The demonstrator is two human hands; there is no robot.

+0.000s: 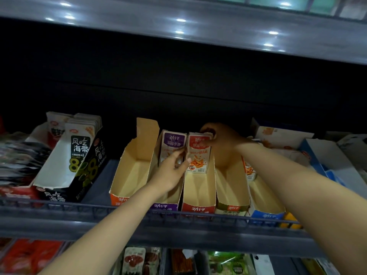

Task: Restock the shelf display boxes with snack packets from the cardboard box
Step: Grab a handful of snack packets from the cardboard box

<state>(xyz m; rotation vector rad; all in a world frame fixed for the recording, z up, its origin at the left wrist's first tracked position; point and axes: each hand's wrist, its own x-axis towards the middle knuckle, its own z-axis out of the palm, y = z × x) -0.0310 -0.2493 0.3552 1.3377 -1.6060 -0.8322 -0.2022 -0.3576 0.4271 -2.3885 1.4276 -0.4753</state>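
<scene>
Several open display boxes stand side by side on the shelf. The orange-fronted box (130, 175) holds nothing. Purple packets (173, 142) stand at the back of the purple-fronted box (165, 207). Red packets (199, 155) stand at the back of the red-fronted box (198, 195). My left hand (171, 172) reaches into the purple-fronted box, its fingers touching the lower front of the purple and red packets. My right hand (221, 139) grips the top of the red packets from the right. The cardboard supply box is out of view.
A green-fronted box (232, 197) and a blue-fronted box (267, 212) stand to the right, a few packets at the back of the blue one. A black seaweed snack box (79, 161) leans at the left. A wire rail (119, 210) runs along the shelf front. Another shelf (178, 26) hangs overhead.
</scene>
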